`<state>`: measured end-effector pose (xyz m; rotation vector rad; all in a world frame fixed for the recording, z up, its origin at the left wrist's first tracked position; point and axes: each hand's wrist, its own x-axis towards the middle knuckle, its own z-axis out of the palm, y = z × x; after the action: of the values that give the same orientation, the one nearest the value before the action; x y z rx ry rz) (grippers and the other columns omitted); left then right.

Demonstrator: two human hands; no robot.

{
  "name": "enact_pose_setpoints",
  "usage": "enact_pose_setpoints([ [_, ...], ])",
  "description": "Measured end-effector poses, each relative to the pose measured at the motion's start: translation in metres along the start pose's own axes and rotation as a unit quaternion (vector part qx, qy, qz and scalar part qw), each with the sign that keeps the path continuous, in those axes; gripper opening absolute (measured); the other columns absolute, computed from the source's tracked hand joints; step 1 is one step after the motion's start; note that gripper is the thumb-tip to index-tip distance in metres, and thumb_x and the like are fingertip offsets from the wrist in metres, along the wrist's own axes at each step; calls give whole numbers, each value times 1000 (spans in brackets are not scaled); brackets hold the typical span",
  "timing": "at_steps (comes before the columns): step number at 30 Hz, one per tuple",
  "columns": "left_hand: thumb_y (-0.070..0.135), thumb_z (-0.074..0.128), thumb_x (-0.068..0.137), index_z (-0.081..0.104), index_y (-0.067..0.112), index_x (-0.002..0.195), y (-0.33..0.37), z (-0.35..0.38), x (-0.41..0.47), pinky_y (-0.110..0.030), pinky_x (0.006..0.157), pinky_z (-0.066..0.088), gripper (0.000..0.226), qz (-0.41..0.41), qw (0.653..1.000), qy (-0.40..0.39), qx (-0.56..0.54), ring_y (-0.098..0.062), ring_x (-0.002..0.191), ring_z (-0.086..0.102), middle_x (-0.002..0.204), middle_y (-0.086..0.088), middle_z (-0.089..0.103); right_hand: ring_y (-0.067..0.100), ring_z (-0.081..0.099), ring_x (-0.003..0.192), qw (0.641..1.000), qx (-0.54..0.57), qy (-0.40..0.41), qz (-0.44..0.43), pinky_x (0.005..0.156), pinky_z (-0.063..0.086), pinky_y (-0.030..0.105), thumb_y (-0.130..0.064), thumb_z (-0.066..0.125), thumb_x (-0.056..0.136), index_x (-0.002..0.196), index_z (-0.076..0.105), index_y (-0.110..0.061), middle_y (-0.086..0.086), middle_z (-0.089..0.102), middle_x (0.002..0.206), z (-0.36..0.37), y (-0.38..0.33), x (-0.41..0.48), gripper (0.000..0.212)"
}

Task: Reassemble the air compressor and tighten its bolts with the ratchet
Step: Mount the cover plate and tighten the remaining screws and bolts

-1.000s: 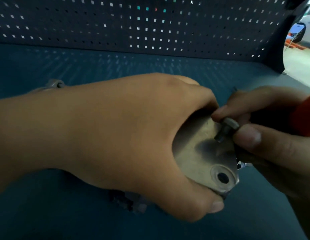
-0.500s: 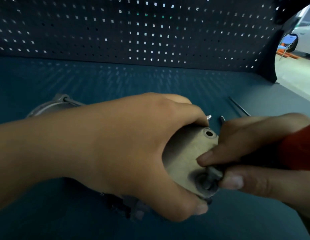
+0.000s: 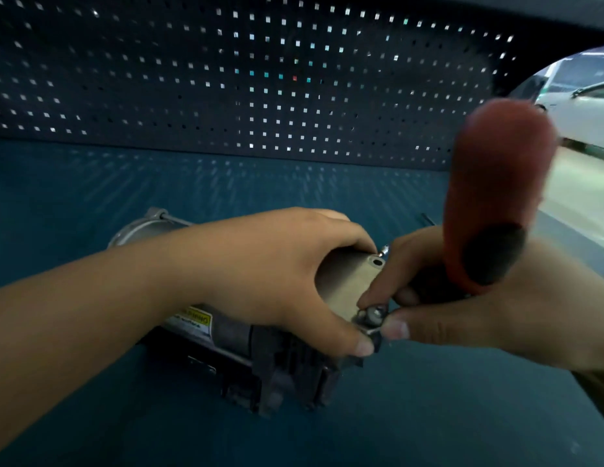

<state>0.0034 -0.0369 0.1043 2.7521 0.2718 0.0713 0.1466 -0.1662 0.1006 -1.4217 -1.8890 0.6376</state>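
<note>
The air compressor (image 3: 226,345) lies on its side on the blue bench, a grey metal body with a yellow warning label and a black block at its near end. Its tan end cover plate (image 3: 344,281) faces right. My left hand (image 3: 280,274) is clamped over the top of that plate. A bolt (image 3: 374,315) sits in the plate's near corner hole, pinched between the thumb and forefinger of my right hand (image 3: 462,315). The same hand also holds the ratchet, whose red handle (image 3: 496,183) sticks up and is blurred. The far corner hole (image 3: 378,262) is empty.
A dark pegboard wall (image 3: 260,79) stands behind the blue bench top (image 3: 91,197). A thin metal rod (image 3: 427,218) lies on the bench behind my right hand. At the far right the bench ends at an open floor with a white car (image 3: 583,109).
My right hand brought the bolt from above the plate down into the near corner hole. The ratchet's red handle has swung upright. The view has pulled back and shows more of the compressor.
</note>
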Motion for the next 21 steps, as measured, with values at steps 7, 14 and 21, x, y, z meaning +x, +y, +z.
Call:
enact_pose_setpoints([
  [7, 61, 66, 54, 50, 41, 110, -4, -2, -1, -24, 88, 44, 61, 16, 1000, -4, -18, 5, 101, 50, 105, 24, 51, 7, 45, 42, 991, 87, 69, 71, 40, 37, 20, -27, 82, 57, 72, 75, -26, 0, 57, 50, 12, -2, -4, 16],
  [14, 60, 75, 56, 48, 43, 111, -4, 1, -7, -20, 85, 43, 63, 12, 1000, 7, -24, 6, 98, 49, 101, 26, 49, 7, 47, 40, 980, 127, 129, 87, 40, 38, 17, -18, 78, 58, 65, 72, -23, 4, 58, 52, 29, -7, -10, 10],
  [21, 50, 78, 65, 50, 37, 117, -6, 1, -7, -22, 87, 42, 60, 12, 999, 8, -31, 3, 100, 49, 104, 24, 48, 6, 42, 41, 973, 139, 158, 90, 40, 34, 15, -21, 80, 59, 64, 69, -21, 4, 53, 53, 34, -3, -12, 12],
])
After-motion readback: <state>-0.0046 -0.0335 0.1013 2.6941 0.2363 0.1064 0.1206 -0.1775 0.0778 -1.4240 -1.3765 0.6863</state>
